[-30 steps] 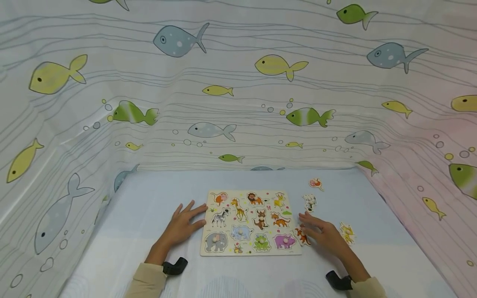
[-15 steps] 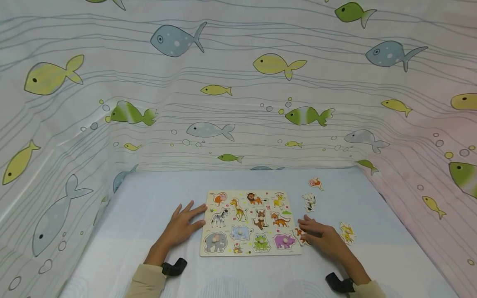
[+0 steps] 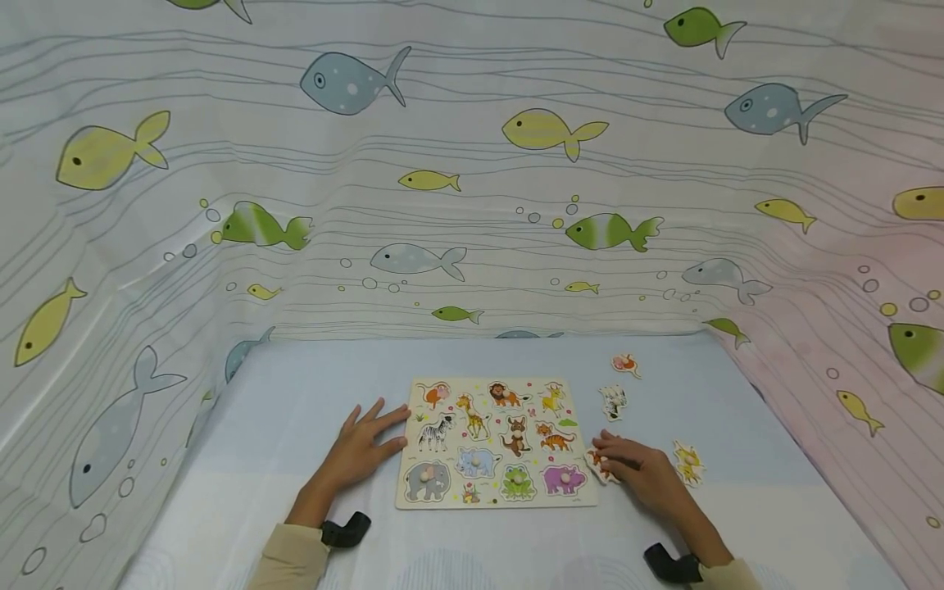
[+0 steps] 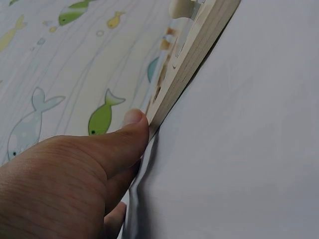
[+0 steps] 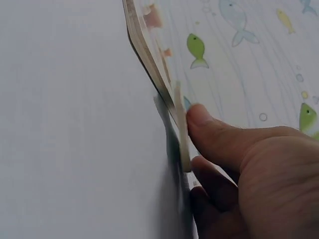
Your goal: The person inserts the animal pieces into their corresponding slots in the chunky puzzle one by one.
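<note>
A pale wooden puzzle board [image 3: 487,501] with printed animals lies flat on the table. My left hand [image 3: 361,451] rests at its left edge with spread fingers; in the left wrist view the thumb [image 4: 133,119] touches the board's edge. Beside the lower right edge, my right hand [image 3: 645,475] pinches an orange-brown animal puzzle piece [image 3: 601,467] between thumb and fingers. In the right wrist view that piece [image 5: 182,144] is seen edge-on and tilted, close against the board [image 5: 149,57]. The fingers partly cover its picture, so I cannot tell which animal it is.
Loose pieces lie right of the board: a red-orange one [image 3: 625,365] at the back, a black-and-white one [image 3: 613,402] nearer, and a yellow one [image 3: 688,463] beyond the right hand. Knobbed elephant [image 3: 428,479], frog [image 3: 518,482] and hippo [image 3: 564,479] pieces sit on the board.
My right hand has drawn slightly nearer to me, its fingers closing round the orange-brown piece, which has turned and shifted a little. The left hand and the board stay in place.
</note>
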The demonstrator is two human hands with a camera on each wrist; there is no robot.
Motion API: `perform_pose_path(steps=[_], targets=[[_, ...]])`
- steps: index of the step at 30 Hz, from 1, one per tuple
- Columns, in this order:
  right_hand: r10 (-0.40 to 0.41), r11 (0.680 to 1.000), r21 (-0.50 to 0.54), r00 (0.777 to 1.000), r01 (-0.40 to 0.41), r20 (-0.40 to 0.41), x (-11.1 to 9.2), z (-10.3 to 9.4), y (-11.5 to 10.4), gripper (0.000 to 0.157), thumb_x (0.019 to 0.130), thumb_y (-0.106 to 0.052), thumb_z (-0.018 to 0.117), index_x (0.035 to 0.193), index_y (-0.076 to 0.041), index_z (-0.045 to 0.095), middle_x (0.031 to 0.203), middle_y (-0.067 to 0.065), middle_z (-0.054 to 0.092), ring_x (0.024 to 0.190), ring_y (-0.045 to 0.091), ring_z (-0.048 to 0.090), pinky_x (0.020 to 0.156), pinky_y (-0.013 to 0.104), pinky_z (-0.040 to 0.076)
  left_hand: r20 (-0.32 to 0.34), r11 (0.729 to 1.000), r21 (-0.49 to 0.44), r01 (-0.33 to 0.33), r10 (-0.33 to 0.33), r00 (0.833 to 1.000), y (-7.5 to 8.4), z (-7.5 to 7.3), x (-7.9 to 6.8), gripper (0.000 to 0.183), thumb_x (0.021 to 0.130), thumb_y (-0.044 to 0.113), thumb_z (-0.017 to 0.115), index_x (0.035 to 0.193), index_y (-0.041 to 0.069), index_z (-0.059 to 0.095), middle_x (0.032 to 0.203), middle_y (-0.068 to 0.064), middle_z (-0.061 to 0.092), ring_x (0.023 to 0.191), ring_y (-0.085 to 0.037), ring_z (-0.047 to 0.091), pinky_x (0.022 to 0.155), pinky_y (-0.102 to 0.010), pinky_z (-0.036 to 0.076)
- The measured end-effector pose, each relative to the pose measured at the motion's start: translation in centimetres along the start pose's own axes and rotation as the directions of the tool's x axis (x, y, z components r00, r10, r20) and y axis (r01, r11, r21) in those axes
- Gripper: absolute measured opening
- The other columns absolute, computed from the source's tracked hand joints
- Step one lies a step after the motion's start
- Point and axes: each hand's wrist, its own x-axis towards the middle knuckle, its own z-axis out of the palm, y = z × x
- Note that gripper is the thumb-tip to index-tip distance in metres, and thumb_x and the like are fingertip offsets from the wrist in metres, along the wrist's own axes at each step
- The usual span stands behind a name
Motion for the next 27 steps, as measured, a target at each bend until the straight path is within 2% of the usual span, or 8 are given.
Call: perform_pose_path(steps=[3, 8, 17, 22, 27], targets=[[-0.004, 1.000, 0.004, 0.999, 0.004, -0.036, 0.0, 0.0, -0.1, 0.021, 0.087, -0.007, 0.075, 0.106, -0.016, 0.077, 0.122, 0.007, 0.073, 0.126, 0.005, 0.060, 0.097, 0.000, 0.041, -0.002, 1.000, 0.000, -0.004, 0.004, 1.000, 0.0, 0.0, 0.0, 0.051, 0.093, 0.039, 0.069, 0.140, 0.022, 0.060, 0.147, -0.001, 0.056, 0.149, -0.040, 0.031, 0.126, -0.059, 0.005], [0.013, 0.998, 0.069, 0.999, -0.011, -0.038, 0.2, -0.1, 0.0, 0.019, 0.092, -0.009, 0.071, 0.108, -0.016, 0.076, 0.124, 0.007, 0.072, 0.127, -0.001, 0.057, 0.096, 0.003, 0.045, -0.008, 1.000, 0.006, -0.005, 0.005, 1.000, -0.1, 0.1, 0.1, 0.050, 0.093, 0.040, 0.069, 0.140, 0.023, 0.060, 0.147, 0.000, 0.056, 0.149, -0.039, 0.031, 0.126, -0.059, 0.006], [-0.110, 0.978, 0.175, 0.993, 0.116, -0.042, 0.6, -0.3, -0.1, 0.024, 0.092, 0.005, 0.066, 0.112, -0.006, 0.072, 0.125, 0.024, 0.067, 0.130, -0.005, 0.053, 0.093, 0.007, 0.050, -0.002, 1.000, 0.009, -0.004, 0.004, 1.000, 0.0, 0.1, 0.0, 0.051, 0.093, 0.040, 0.069, 0.140, 0.023, 0.059, 0.148, 0.000, 0.056, 0.150, -0.038, 0.030, 0.126, -0.058, 0.005], [-0.177, 0.968, 0.172, 0.984, 0.180, -0.031, 1.1, -0.2, -0.2, 0.026, 0.091, 0.010, 0.065, 0.112, -0.003, 0.071, 0.124, 0.026, 0.067, 0.132, -0.003, 0.051, 0.098, 0.006, 0.047, -0.009, 1.000, 0.015, -0.012, 0.012, 1.000, 0.0, 0.1, -0.1, 0.051, 0.094, 0.040, 0.068, 0.140, 0.022, 0.059, 0.147, 0.000, 0.056, 0.150, -0.039, 0.030, 0.126, -0.059, 0.006], [-0.202, 0.964, 0.175, 0.979, 0.198, 0.006, 1.6, -0.1, -0.5, 0.024, 0.092, 0.007, 0.064, 0.113, -0.002, 0.070, 0.125, 0.024, 0.067, 0.134, -0.002, 0.050, 0.099, 0.008, 0.047, -0.006, 1.000, 0.007, -0.007, 0.007, 1.000, 0.0, 0.1, -0.1, 0.051, 0.094, 0.040, 0.068, 0.140, 0.022, 0.060, 0.148, -0.001, 0.056, 0.150, -0.039, 0.030, 0.126, -0.059, 0.005]])
